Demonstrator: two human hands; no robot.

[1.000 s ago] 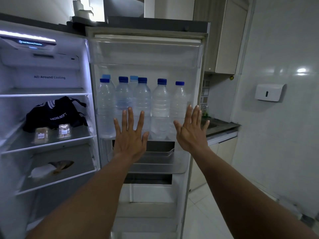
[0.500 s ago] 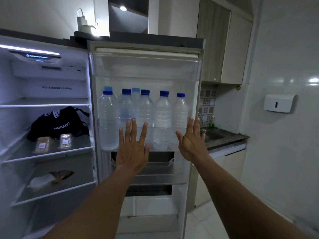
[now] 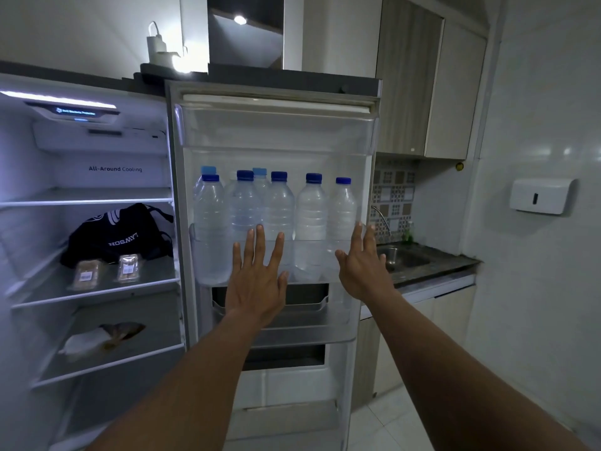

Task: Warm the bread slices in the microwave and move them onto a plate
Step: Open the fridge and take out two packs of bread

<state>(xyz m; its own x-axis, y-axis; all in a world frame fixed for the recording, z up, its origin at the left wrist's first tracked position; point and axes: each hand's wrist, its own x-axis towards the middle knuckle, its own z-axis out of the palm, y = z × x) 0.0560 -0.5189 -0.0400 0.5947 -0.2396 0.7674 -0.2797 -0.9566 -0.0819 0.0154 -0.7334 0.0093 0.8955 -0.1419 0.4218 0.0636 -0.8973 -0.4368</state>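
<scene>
Across the open fridge door (image 3: 276, 125), both forearms are stretched forward and are cut off by the lower frame edge. The left hand (image 3: 257, 278) is held flat with its fingers straight and spread, nothing grasped, in front of the clear door shelf (image 3: 201, 255). The right hand (image 3: 361, 268) is likewise released, fingers straight, near the door's right edge. Whether either palm touches the shelf cannot be told. Parts of the water bottles (image 3: 278, 216), blue-capped and upright in a row, are covered by the fingers, and two paler-capped bottles are half hidden behind the front row.

Two small clear packs (image 3: 87, 270) of something tan, possibly the bread slices, are laid side by side on the middle shelf of the fridge interior (image 3: 97, 177), just in front of a dark bag (image 3: 120, 236). Their labels are too small to be read. On the shelf below, a pale and brown bundle (image 3: 100, 340) is blurred and cannot be identified.

"All-Around Cooling" is printed on the interior's back wall. White lettering on the bag appears mirrored and is hard to make out. Small writing on the lit panel (image 3: 74, 111) at the top cannot be read.

Beside the door's right edge, a counter with a sink (image 3: 403, 258) and a tap (image 3: 380, 216) is partly hidden by the door. A white dispenser (image 3: 541, 196) is fixed on the right wall. Bare tiled floor (image 3: 406, 415) is seen between the door and that wall.
</scene>
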